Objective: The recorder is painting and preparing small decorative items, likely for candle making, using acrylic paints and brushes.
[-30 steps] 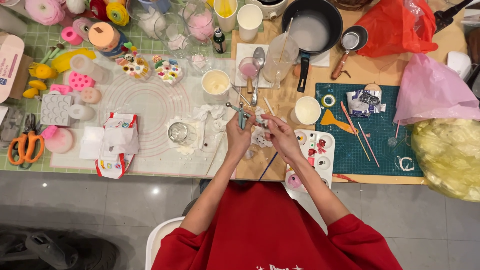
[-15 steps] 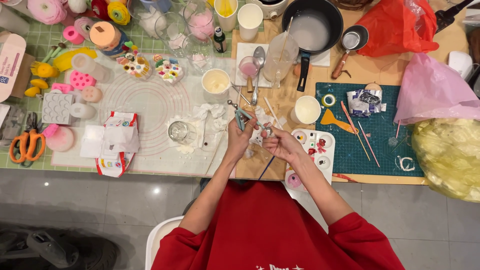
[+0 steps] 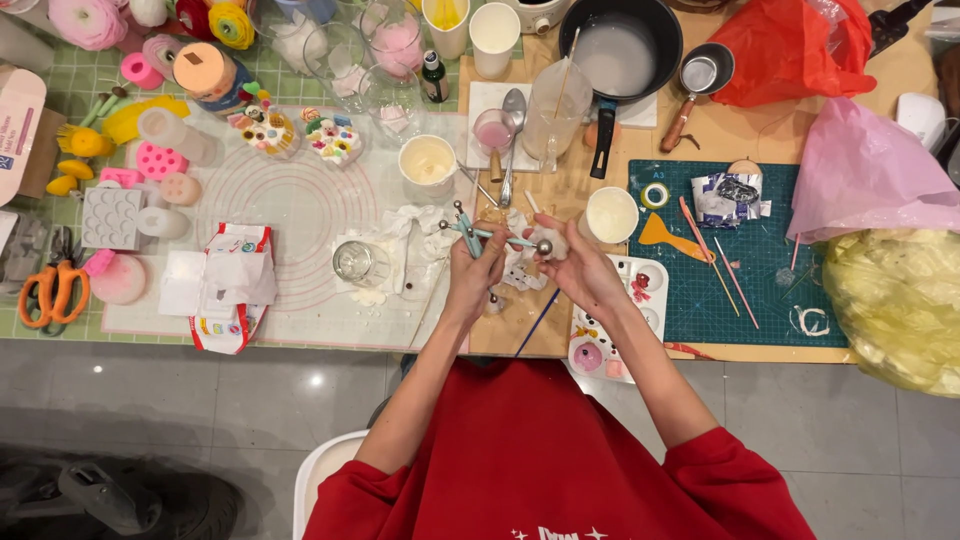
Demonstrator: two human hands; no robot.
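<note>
My left hand (image 3: 475, 268) grips a bunch of thin teal ball-tipped sculpting tools (image 3: 480, 232), their metal balls fanning out above my fingers. One tool lies across toward my right hand (image 3: 577, 268), its ball end pressed at a small white lump (image 3: 553, 243) that my right fingers pinch. Both hands hover over the wooden table edge, near crumpled white tissue (image 3: 520, 273) and a thin dark stick (image 3: 537, 322).
A white silicone mat (image 3: 300, 205) holds a glass jar (image 3: 358, 262) and a packet (image 3: 232, 285). Nearby are a paint palette (image 3: 620, 320), a green cutting mat (image 3: 715, 255), cups, a black pan (image 3: 620, 50), orange scissors (image 3: 50, 290), pink and yellow bags at right.
My hands have stayed over the same spot. The right hand has shifted slightly and now pinches the white lump against one tool's ball tip.
</note>
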